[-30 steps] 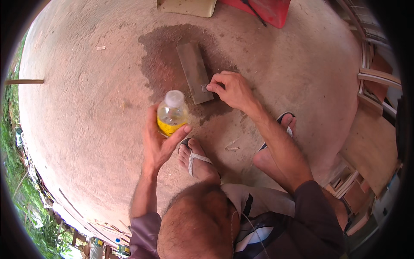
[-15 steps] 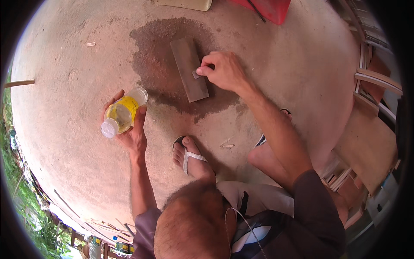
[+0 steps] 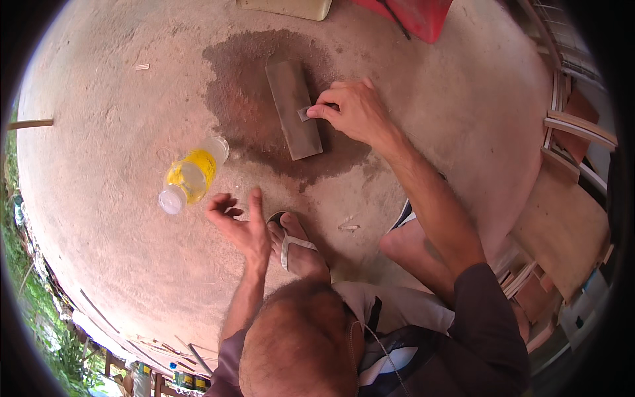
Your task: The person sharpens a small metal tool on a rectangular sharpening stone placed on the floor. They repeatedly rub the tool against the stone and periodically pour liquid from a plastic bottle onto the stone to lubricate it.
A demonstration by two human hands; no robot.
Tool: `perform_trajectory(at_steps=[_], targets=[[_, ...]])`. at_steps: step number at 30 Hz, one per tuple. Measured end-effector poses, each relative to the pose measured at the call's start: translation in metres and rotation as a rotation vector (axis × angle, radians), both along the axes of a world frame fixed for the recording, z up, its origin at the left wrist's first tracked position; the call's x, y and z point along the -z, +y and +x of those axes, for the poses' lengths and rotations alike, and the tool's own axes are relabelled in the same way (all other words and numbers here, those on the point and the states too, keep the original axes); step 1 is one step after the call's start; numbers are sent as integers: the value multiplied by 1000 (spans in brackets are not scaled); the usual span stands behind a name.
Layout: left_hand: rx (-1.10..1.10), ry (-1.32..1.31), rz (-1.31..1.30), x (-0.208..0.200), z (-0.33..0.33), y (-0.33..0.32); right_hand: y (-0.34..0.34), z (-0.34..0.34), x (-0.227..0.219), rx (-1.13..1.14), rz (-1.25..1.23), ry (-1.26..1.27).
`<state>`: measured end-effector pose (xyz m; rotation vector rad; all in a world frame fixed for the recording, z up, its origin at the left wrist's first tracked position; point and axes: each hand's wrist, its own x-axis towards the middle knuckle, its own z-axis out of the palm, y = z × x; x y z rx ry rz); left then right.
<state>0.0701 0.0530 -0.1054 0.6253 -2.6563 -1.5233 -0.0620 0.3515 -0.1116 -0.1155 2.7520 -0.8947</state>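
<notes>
Pinched a small grey plate (image 3: 303, 114) between thumb and forefinger of the right hand (image 3: 355, 114), at the right edge of a long grey block (image 3: 293, 109); could not tell contact from a slight gap beneath the plate. Held the left hand (image 3: 241, 226) spread, fingers loosely curled and thumb well apart, near but not touching the capped end of a clear bottle (image 3: 200, 165) with a yellow label, lying on its side to the left. Had the block flat on a rough floor (image 3: 112, 172), running from far left to near right, within a dark wet patch (image 3: 231, 86) extending widest to the left. Set the left foot (image 3: 305, 260), in a white-strapped sandal (image 3: 286, 248), between the left hand and a small pale scrap (image 3: 348, 227). Hid most of the right foot behind the right forearm (image 3: 433, 195), and the near floor behind head (image 3: 297, 344) and torso (image 3: 423, 357). Faced, beyond the patch, a cream tray (image 3: 284, 6) and, farther right, a red container (image 3: 423, 20), both cut off. Included timber (image 3: 582, 127) and a brown board (image 3: 565, 212) at right, a wooden strip (image 3: 30, 124) and greenery (image 3: 40, 331) at left.
</notes>
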Motion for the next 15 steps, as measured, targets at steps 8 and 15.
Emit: perform_trajectory(at_steps=[8,15], targets=[[887,141,-573,-8,-72,105,14,17,6,41,-152,-2],[1038,8,-834,1,-26,94,-7,69,7,-6,-91,92]])
